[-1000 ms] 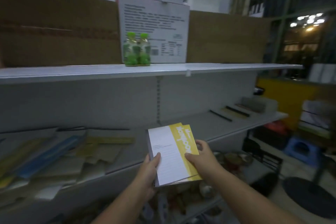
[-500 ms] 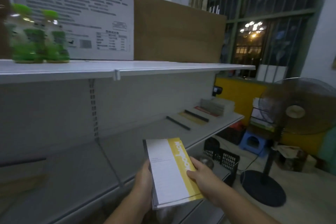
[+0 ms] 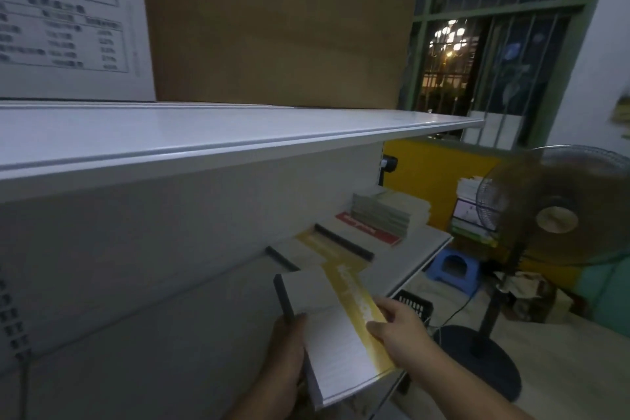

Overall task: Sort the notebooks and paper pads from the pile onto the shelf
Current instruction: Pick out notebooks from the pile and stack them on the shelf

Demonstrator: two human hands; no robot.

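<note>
Yellow band of the pad [image 3: 327, 334] lettered in white, too blurred to read; same for print on the white box [image 3: 68, 20]. Held over the lower shelf [image 3: 422, 245], long axis pointing away, dark spine left. Left hand [image 3: 286, 355] gripping the spine edge, right hand [image 3: 399, 331] pinching the yellow edge. Stacked notebooks [image 3: 381, 215] further along; beyond, 1 fan [image 3: 559, 215], blue stool [image 3: 453, 269], barred window [image 3: 494, 44].

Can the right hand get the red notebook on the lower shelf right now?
Probably not yet: the right hand pinches the white-and-yellow pad, held with the left hand too. The red notebook lies farther along the lower shelf, next to a grey stack; the way there looks open.
</note>
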